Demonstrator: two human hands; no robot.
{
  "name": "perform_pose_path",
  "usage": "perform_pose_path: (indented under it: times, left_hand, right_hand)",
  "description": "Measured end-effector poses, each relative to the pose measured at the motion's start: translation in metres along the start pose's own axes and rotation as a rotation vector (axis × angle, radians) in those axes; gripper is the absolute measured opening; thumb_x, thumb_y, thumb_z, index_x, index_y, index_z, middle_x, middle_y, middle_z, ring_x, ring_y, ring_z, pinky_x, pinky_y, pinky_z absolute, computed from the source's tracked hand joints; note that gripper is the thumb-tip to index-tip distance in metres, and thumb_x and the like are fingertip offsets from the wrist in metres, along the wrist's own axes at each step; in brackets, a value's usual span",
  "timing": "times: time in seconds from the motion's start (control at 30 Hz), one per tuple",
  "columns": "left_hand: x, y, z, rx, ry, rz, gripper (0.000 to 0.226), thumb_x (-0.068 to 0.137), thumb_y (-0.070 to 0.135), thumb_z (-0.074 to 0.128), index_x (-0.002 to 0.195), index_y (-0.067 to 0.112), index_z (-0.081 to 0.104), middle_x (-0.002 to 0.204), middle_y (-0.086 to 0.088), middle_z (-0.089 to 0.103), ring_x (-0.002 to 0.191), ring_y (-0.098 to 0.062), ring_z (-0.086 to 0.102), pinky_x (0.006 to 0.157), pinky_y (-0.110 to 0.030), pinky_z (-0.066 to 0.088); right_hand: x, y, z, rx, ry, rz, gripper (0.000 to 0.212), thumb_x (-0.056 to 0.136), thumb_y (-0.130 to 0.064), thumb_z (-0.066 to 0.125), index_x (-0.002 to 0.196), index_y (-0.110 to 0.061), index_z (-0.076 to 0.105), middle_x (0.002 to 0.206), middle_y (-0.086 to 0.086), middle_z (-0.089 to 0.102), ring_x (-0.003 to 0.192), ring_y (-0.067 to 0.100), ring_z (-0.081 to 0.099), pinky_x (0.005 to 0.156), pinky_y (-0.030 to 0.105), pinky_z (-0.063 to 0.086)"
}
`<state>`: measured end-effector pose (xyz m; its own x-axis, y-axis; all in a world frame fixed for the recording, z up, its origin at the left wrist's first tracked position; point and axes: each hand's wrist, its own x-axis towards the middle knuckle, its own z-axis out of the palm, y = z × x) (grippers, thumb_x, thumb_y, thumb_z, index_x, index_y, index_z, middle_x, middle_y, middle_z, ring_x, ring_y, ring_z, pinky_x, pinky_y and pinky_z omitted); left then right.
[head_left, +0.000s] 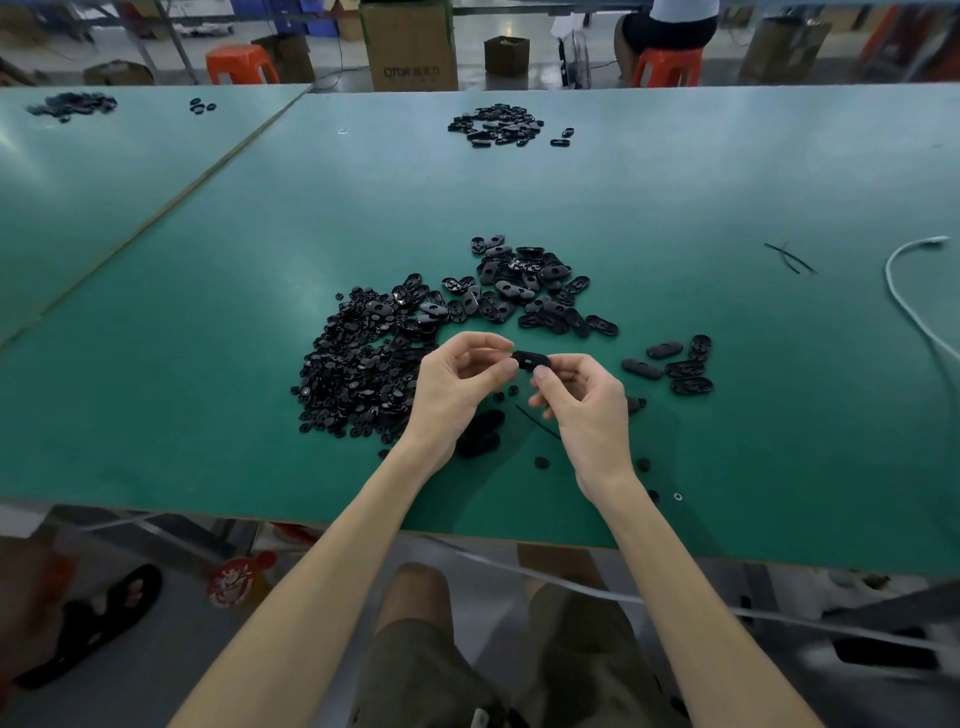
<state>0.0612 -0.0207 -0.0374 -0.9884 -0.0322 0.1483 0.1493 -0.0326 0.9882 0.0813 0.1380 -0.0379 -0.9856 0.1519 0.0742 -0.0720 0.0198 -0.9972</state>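
Above the near middle of the green table (208, 415), both hands pinch one black oval part (531, 359).

Left hand (460, 387) has curled fingers, thumb and forefinger tips closed on the part's left end; right hand (584, 408) pinches its right end the same way, so the part sits between them, clear of the tabletop. Just left lies a heap of small round pieces (353, 374); beyond, a pile of oval shells (524, 291); at far right, a white cable (906, 304).
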Motion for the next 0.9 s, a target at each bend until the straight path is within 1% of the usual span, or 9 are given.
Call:
perform_pose_path:
  times: [0.1, 0.2, 0.3, 0.43, 0.6, 0.73, 0.83, 0.9]
  left_hand:
    - [0.0003, 0.0001, -0.0001, 0.010, -0.007, -0.002, 0.015, 0.086, 0.006, 0.081, 0.099, 0.012, 0.074, 0.091, 0.001, 0.076, 0.086, -0.010, 0.069, 0.081, -0.021, 0.054]
    - [-0.0001, 0.0017, 0.0009, 0.028, -0.032, 0.018, 0.014, 0.086, 0.004, 0.080, 0.095, 0.015, 0.076, 0.092, 0.001, 0.077, 0.086, -0.009, 0.069, 0.080, -0.019, 0.053]
    - [-0.0003, 0.0027, 0.0015, 0.047, -0.036, 0.031, 0.014, 0.086, 0.005, 0.080, 0.093, 0.017, 0.077, 0.094, 0.000, 0.078, 0.085, -0.009, 0.070, 0.080, -0.020, 0.054]
    - [-0.0002, 0.0013, 0.0011, 0.060, -0.031, 0.012, 0.011, 0.087, 0.007, 0.081, 0.096, 0.013, 0.077, 0.091, -0.006, 0.077, 0.081, -0.013, 0.070, 0.079, -0.024, 0.058]
    - [0.0001, 0.0010, 0.0018, 0.069, -0.031, -0.014, 0.010, 0.089, 0.009, 0.079, 0.096, 0.015, 0.075, 0.092, -0.014, 0.075, 0.077, -0.013, 0.066, 0.076, -0.029, 0.056]
    - [0.0003, 0.0011, 0.0021, 0.051, -0.043, -0.014, 0.010, 0.090, 0.009, 0.078, 0.094, 0.017, 0.075, 0.087, -0.010, 0.075, 0.072, -0.011, 0.064, 0.071, -0.025, 0.054]
    - [0.0007, 0.0011, 0.0020, 0.030, -0.032, -0.011, 0.009, 0.090, 0.008, 0.077, 0.095, 0.015, 0.074, 0.087, -0.013, 0.074, 0.073, -0.013, 0.064, 0.071, -0.024, 0.054]
    - [0.0009, 0.0009, 0.0024, 0.024, -0.038, -0.010, 0.009, 0.090, 0.006, 0.077, 0.095, 0.014, 0.074, 0.086, -0.009, 0.075, 0.073, -0.013, 0.064, 0.070, -0.023, 0.054]
  right_hand:
    - [-0.0001, -0.0005, 0.0003, -0.006, -0.002, -0.004, 0.005, 0.098, -0.013, 0.070, 0.101, -0.017, 0.069, 0.080, -0.006, 0.076, 0.069, 0.009, 0.072, 0.062, 0.023, 0.055]
    - [-0.0001, -0.0007, -0.0001, -0.006, -0.001, -0.006, 0.005, 0.098, -0.013, 0.071, 0.100, -0.017, 0.069, 0.080, -0.006, 0.076, 0.069, 0.010, 0.072, 0.061, 0.023, 0.055]
    - [-0.0001, -0.0010, -0.0002, -0.003, -0.007, -0.009, 0.007, 0.098, -0.013, 0.071, 0.099, -0.020, 0.069, 0.081, -0.009, 0.076, 0.068, 0.009, 0.071, 0.060, 0.021, 0.054]
    - [0.0002, -0.0005, 0.0001, 0.005, -0.011, -0.009, 0.006, 0.098, -0.015, 0.072, 0.097, -0.020, 0.070, 0.081, -0.007, 0.077, 0.066, 0.010, 0.071, 0.060, 0.022, 0.054]
    - [0.0007, 0.0008, 0.0002, 0.008, -0.017, -0.009, 0.006, 0.097, -0.016, 0.073, 0.095, -0.020, 0.071, 0.082, -0.007, 0.077, 0.065, 0.011, 0.071, 0.060, 0.023, 0.054]
    - [0.0012, 0.0018, -0.0002, 0.008, -0.025, -0.007, 0.004, 0.096, -0.016, 0.074, 0.096, -0.018, 0.071, 0.082, -0.007, 0.077, 0.065, 0.011, 0.071, 0.059, 0.022, 0.053]
    - [0.0013, 0.0019, -0.0002, 0.010, -0.036, -0.008, 0.005, 0.096, -0.015, 0.075, 0.096, -0.017, 0.070, 0.080, -0.008, 0.076, 0.064, 0.010, 0.070, 0.059, 0.022, 0.053]
    - [0.0011, 0.0017, -0.0002, 0.020, -0.044, -0.008, 0.004, 0.096, -0.015, 0.075, 0.096, -0.016, 0.071, 0.080, -0.008, 0.077, 0.064, 0.010, 0.070, 0.059, 0.022, 0.053]
